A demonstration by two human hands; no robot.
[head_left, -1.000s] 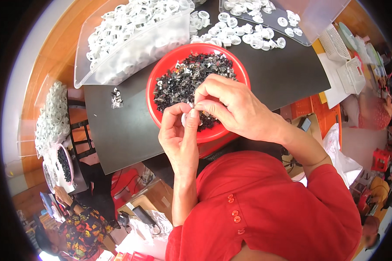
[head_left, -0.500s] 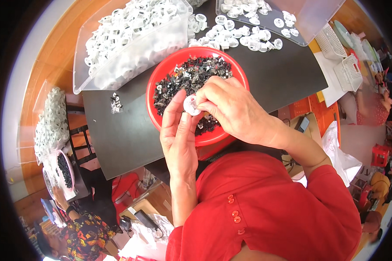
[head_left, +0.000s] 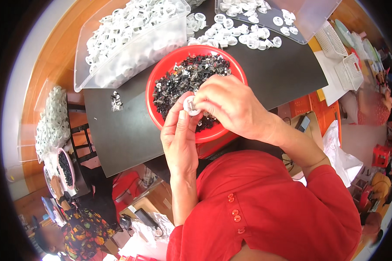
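Between the thumb and fingers of my left hand [head_left: 178,137] is a small round white plastic part [head_left: 190,105], held over the near side of a red basin [head_left: 151,102]. My right hand [head_left: 233,108] is closed in a pinch at the part's right side, its fingertips against it. Whether those fingertips hold a smaller piece, I cannot make out. Many small black, clear and metallic pieces [head_left: 178,82] fill the basin beneath my hands.
A clear bin [head_left: 130,65] heaped with white parts stands at the far left of the dark table [head_left: 122,143]. Loose white parts [head_left: 231,32] lie behind the basin, beside another clear bin [head_left: 307,21]. A small cluster of pieces [head_left: 116,102] lies left. Another person [head_left: 82,230] works at lower left.
The white part has tilted and turned slightly in my left fingers. My right fingers have shifted a little on its right side. The other person's hand at lower left has moved.
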